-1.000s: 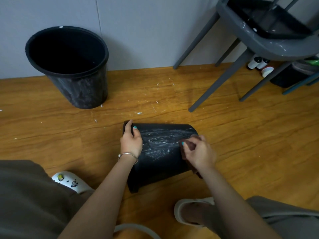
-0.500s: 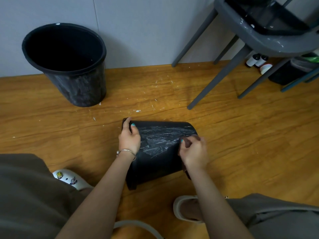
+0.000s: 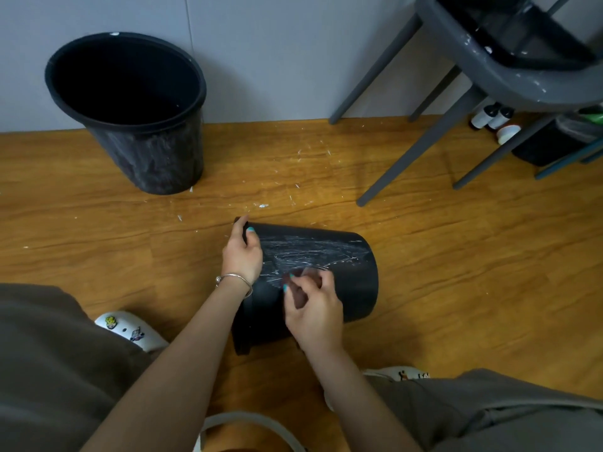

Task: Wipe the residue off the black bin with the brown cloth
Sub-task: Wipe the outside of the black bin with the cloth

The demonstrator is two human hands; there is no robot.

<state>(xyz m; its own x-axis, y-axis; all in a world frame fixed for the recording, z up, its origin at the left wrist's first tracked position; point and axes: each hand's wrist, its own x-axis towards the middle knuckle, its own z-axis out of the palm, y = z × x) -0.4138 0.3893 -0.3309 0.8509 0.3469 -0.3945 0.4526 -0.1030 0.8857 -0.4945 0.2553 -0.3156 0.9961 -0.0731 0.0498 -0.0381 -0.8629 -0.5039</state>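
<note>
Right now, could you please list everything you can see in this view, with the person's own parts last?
Bin on its side: one, black, white residue streaks, floor centre.
Upright bin: one, black, by the wall, left.
Cloth: one, brown, mostly hidden in the right hand.
Chair: one, grey, upper right.
Bottles: two, white with black caps, under the chair.
Floor: wooden, white flecks.
Shoes: two, white.
Left hand: holds the bin's rim.
Right hand: grips the cloth against the bin.
</note>
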